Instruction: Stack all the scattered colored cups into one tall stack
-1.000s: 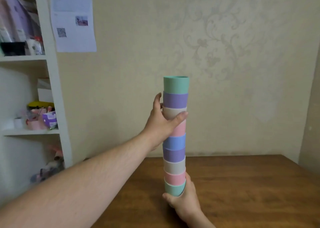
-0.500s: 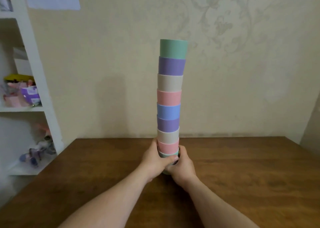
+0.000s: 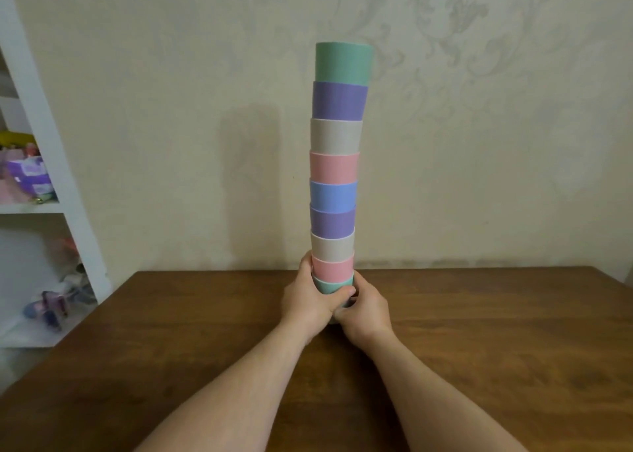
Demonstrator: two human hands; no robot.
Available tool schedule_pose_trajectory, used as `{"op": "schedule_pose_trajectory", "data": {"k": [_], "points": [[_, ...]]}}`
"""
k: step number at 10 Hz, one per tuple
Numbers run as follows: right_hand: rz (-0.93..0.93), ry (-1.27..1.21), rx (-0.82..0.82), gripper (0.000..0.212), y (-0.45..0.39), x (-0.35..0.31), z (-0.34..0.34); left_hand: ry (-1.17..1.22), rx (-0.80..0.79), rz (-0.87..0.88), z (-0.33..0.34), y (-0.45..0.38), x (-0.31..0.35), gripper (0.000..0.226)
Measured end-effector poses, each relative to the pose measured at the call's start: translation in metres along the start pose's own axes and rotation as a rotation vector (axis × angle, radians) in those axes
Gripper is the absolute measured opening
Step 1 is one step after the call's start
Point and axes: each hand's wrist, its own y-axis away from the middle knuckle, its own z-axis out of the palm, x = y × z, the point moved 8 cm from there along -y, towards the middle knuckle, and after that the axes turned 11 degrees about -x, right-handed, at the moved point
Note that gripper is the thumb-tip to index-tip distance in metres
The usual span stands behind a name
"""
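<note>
One tall stack of colored cups (image 3: 337,163) stands upright near the middle of the wooden table (image 3: 479,348). From the top it runs green, purple, beige, pink, blue, purple, beige, pink, green. My left hand (image 3: 308,300) wraps the base of the stack from the left. From the right, my right hand (image 3: 364,309) grips the same bottom cups. The lowest cup is mostly hidden by my fingers. No loose cups are in view.
A white shelf unit (image 3: 51,150) with toys and boxes stands at the left, beside the table's left edge. A patterned beige wall (image 3: 479,108) runs right behind the table's far edge.
One second ago the stack was lifted with my left hand at its middle. The stack has come down onto the table, my left hand slid to its base, and the view tilted down.
</note>
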Motion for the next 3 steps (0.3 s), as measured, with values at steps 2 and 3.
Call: {"op": "schedule_pose_trajectory", "data": {"k": [2,3], "points": [[-0.007,0.047,-0.001,0.048,0.009,-0.012,0.002,0.103,-0.052,-0.008,0.015,0.002,-0.007,0.114],[0.062,0.126,-0.034,0.076,0.015,-0.006,0.009,0.138,-0.081,-0.08,0.02,0.008,-0.022,0.139]]}}
